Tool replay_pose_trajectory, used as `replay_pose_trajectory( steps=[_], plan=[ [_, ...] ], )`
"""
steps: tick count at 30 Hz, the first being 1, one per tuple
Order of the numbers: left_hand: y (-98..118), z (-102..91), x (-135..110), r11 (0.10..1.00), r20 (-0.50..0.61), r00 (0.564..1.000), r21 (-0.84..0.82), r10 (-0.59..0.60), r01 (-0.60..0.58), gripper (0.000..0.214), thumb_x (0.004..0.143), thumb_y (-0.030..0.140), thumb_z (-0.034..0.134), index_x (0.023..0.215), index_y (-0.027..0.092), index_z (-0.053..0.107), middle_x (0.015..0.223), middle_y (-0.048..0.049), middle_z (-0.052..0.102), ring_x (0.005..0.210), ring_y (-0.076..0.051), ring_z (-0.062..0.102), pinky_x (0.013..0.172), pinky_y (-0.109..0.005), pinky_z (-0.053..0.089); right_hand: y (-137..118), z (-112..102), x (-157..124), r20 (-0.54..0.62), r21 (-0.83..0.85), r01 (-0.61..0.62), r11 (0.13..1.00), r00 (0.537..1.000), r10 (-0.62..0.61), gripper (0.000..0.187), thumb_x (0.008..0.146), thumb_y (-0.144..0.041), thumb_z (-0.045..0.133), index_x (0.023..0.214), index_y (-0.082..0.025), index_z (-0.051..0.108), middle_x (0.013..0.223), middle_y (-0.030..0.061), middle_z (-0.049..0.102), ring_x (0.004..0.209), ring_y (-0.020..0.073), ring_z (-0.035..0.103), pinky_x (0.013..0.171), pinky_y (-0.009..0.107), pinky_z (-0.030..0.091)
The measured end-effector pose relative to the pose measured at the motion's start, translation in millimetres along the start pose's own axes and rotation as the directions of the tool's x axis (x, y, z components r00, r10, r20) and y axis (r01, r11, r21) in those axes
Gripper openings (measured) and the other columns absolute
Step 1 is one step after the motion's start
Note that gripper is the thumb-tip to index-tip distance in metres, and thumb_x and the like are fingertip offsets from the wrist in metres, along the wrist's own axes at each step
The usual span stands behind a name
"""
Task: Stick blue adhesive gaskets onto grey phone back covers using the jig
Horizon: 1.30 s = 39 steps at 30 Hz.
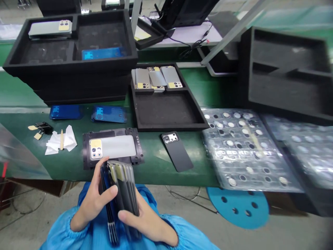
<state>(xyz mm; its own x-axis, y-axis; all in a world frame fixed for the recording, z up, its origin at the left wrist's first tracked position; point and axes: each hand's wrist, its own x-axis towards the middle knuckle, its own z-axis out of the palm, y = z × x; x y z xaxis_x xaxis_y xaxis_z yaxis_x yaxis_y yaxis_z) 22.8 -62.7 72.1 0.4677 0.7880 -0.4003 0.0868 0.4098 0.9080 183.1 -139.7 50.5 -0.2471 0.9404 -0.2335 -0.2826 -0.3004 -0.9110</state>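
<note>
My left hand [93, 200] is closed round several dark, blue-edged phone back covers [110, 222], with its thumb across their near side. My right hand [151, 220] grips several grey phone back covers [127, 194] with pale yellow camera patches. Both stacks stand on edge side by side above my lap, at the bench's front edge. Just beyond them, a black fixture [139, 152] holds a pale grey phone back cover [119, 146] with a yellow camera patch. A dark phone back cover [180, 152] with a camera cutout lies to the right.
Black foam trays [85, 83] are stacked at back left. A divided tray [169, 109] holds grey covers. Blue-filmed panels [109, 114] lie before the stack. White tissue [70, 139] and a binder clip [44, 127] lie left; clear plastic sheets [234, 163] and a black tray [288, 80] right.
</note>
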Motion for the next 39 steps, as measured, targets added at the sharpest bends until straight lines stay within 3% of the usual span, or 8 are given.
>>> replay_pose_trajectory(
  steps=[5, 11, 18, 26, 31, 35, 37, 39],
  plan=[
    [-1.1, 0.3, -1.1, 1.000, -0.044, 0.999, -0.020, -0.004, 0.004, 0.074, 0.087, 0.054, 0.068, 0.150, 0.028, 0.038, 0.146, -0.0070, 0.056, 0.137, -0.030, 0.050, 0.114, -0.037, 0.040, -4.0, -3.2, -4.0, 0.031, -0.048, -0.035, 0.998, 0.999, 0.036, 0.080, 0.091, -0.076, 0.046, 0.154, -0.026, 0.040, 0.158, 0.0128, 0.043, 0.149, 0.0345, 0.036, 0.124, 0.054, 0.025],
    [-2.2, 6.2, -4.0, 1.000, -0.052, 0.999, -0.001, 0.011, -0.012, 0.076, 0.087, 0.050, 0.071, 0.150, 0.030, 0.032, 0.133, -0.0052, 0.064, 0.123, -0.025, 0.060, 0.106, -0.035, 0.047, -2.8, 5.7, 0.9, 0.020, -0.051, 0.001, 0.999, 1.000, 0.000, 0.096, 0.081, -0.073, 0.067, 0.156, -0.023, 0.032, 0.154, 0.0172, 0.045, 0.143, 0.0359, 0.043, 0.118, 0.055, 0.036],
    [-13.6, 6.8, -8.3, 0.998, -0.063, 0.996, -0.039, 0.056, -0.058, 0.078, 0.085, 0.048, 0.074, 0.149, 0.029, 0.034, 0.132, -0.0066, 0.064, 0.121, -0.026, 0.062, 0.103, -0.037, 0.049, 1.1, 7.9, -2.0, 0.018, -0.131, -0.013, 0.991, 1.000, 0.015, 0.095, 0.079, -0.078, 0.064, 0.151, -0.022, 0.035, 0.151, 0.0183, 0.048, 0.141, 0.0374, 0.046, 0.116, 0.057, 0.040],
    [-6.3, 5.6, -9.5, 0.999, -0.054, 0.998, -0.043, 0.016, -0.019, 0.084, 0.083, 0.054, 0.074, 0.148, 0.026, 0.029, 0.130, -0.0099, 0.062, 0.120, -0.029, 0.061, 0.104, -0.041, 0.049, 4.9, 12.6, -0.4, 0.016, -0.109, -0.015, 0.994, 1.000, 0.016, 0.100, 0.077, -0.075, 0.069, 0.152, -0.021, 0.033, 0.150, 0.0199, 0.047, 0.140, 0.0382, 0.046, 0.116, 0.059, 0.039],
    [-11.4, 11.3, -19.8, 0.999, -0.064, 0.997, 0.038, 0.040, -0.038, 0.103, 0.076, 0.056, 0.078, 0.152, 0.025, 0.017, 0.131, -0.0129, 0.058, 0.115, -0.031, 0.061, 0.104, -0.047, 0.048, 6.9, 18.1, -3.8, 0.094, -0.190, -0.066, 0.980, 0.992, 0.085, 0.112, 0.073, -0.066, 0.079, 0.159, -0.022, 0.023, 0.162, 0.0182, 0.032, 0.151, 0.0382, 0.031, 0.122, 0.056, 0.030],
    [-24.4, 12.3, -30.2, 0.991, -0.109, 0.987, 0.078, 0.121, -0.113, 0.105, 0.077, 0.050, 0.077, 0.155, 0.027, 0.011, 0.136, -0.0146, 0.050, 0.119, -0.032, 0.058, 0.106, -0.051, 0.045, 15.7, 20.7, -5.1, 0.118, -0.339, -0.093, 0.936, 0.983, 0.141, 0.106, 0.082, -0.043, 0.077, 0.162, -0.024, 0.010, 0.168, 0.0156, 0.018, 0.157, 0.0344, 0.019, 0.125, 0.053, 0.025],
    [-29.8, 10.3, -32.2, 0.982, -0.125, 0.975, 0.040, 0.186, -0.182, 0.099, 0.081, 0.047, 0.075, 0.155, 0.029, 0.012, 0.140, -0.0151, 0.047, 0.122, -0.033, 0.056, 0.106, -0.051, 0.045, 23.5, 18.6, -2.8, 0.128, -0.338, -0.027, 0.941, 0.989, 0.075, 0.108, 0.079, -0.046, 0.078, 0.160, -0.023, 0.010, 0.168, 0.0175, 0.018, 0.157, 0.0355, 0.019, 0.126, 0.053, 0.025],
    [-32.8, 7.3, -31.9, 0.963, -0.158, 0.952, -0.016, 0.263, -0.269, 0.090, 0.083, 0.046, 0.073, 0.153, 0.031, 0.018, 0.142, -0.0146, 0.045, 0.123, -0.032, 0.055, 0.106, -0.049, 0.046, 32.8, 14.2, 1.4, 0.133, -0.279, 0.020, 0.960, 0.991, 0.018, 0.108, 0.073, -0.053, 0.081, 0.155, -0.023, 0.017, 0.162, 0.0202, 0.029, 0.154, 0.0375, 0.028, 0.123, 0.052, 0.029]
  ],
)
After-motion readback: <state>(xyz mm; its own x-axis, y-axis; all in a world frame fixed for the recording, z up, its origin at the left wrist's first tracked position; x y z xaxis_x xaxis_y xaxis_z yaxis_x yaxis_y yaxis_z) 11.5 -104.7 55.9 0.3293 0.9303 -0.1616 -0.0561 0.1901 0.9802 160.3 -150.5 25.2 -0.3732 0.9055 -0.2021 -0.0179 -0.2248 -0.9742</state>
